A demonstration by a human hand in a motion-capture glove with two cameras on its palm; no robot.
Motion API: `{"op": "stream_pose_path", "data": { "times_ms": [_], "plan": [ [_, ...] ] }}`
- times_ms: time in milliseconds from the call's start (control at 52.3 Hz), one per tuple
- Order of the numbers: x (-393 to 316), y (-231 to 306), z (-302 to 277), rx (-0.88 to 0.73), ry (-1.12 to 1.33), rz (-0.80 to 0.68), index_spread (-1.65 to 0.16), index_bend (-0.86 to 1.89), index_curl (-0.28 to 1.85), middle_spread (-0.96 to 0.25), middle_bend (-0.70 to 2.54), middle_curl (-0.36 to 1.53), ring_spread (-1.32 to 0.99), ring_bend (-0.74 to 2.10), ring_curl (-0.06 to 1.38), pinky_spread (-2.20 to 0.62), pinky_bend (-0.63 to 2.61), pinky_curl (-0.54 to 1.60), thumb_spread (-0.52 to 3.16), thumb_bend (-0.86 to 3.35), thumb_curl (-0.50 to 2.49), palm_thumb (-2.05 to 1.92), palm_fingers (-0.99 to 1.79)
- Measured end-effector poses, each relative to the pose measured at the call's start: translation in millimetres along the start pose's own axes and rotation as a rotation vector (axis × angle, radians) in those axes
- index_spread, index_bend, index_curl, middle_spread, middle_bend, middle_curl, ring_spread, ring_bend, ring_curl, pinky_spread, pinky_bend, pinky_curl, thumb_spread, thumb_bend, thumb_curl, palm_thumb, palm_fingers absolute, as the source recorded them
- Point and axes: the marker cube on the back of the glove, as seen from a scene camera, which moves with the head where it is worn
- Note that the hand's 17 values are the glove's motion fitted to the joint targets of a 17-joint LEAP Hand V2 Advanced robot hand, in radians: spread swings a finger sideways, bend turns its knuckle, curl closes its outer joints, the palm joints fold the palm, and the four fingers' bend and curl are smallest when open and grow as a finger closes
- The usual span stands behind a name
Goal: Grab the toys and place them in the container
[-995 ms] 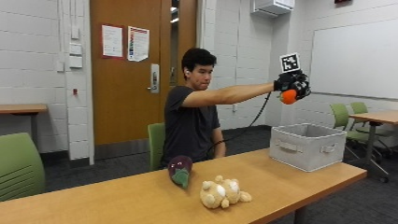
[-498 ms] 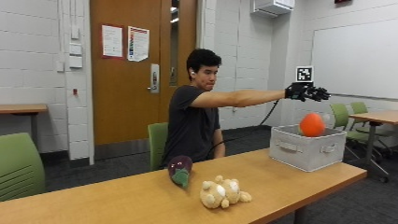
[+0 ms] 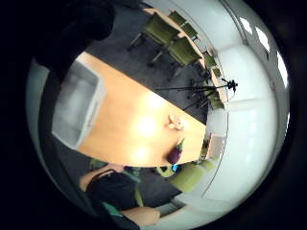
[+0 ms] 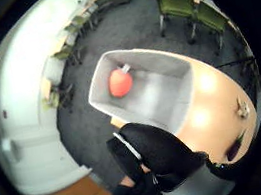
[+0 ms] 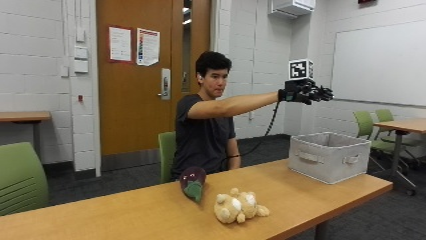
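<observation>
Stretching across the scene is the long wooden table (image 5: 313,192), with a person seated behind it and one arm held out level above its far end. Below the fingers, near that end of the table, stands the grey fabric container (image 5: 329,156), its open top facing up toward the palm. The gloved right hand (image 5: 307,92) hangs well above the container with its fingers spread apart and holding nothing. Inside the container, seen from the thumb-side palm view, an orange-red round toy (image 4: 120,82) lies on the floor against one end wall; it may be a fruit with a pale stem, though the view is too small to be sure. Well away from the fingers, back along the table toward the person, a tan plush animal (image 5: 237,206) lies on its side near the front edge. Just beside it, nearer the person, a purple eggplant toy (image 5: 192,182) with a green cap stands propped on the tabletop.
</observation>
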Motion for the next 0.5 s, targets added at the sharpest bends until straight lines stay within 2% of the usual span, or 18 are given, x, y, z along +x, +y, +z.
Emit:
{"op": "stream_pose_path", "data": {
  "times_ms": [57,287,498],
  "plan": [
    [41.2,8.6,-2.2,0.007,0.051,0.125,-0.29,0.03,0.46,0.01,0.35,0.47,-0.08,0.61,0.32,-0.03,1.06,0.36,0.98,-0.1,0.33,-0.12,-0.19],
    [193.3,72.2,-16.8,0.044,0.074,0.337,-0.3,0.1,0.35,-0.02,0.35,0.45,-0.11,0.58,0.31,-0.03,0.98,0.34,1.0,-0.09,0.26,-0.11,-0.11],
    [290.9,106.1,5.3,0.031,0.052,0.453,-0.34,0.17,0.36,-0.06,0.31,0.43,-0.16,0.54,0.3,-0.06,0.92,0.32,1.06,-0.05,0.24,-0.05,-0.01]
  ]
}}
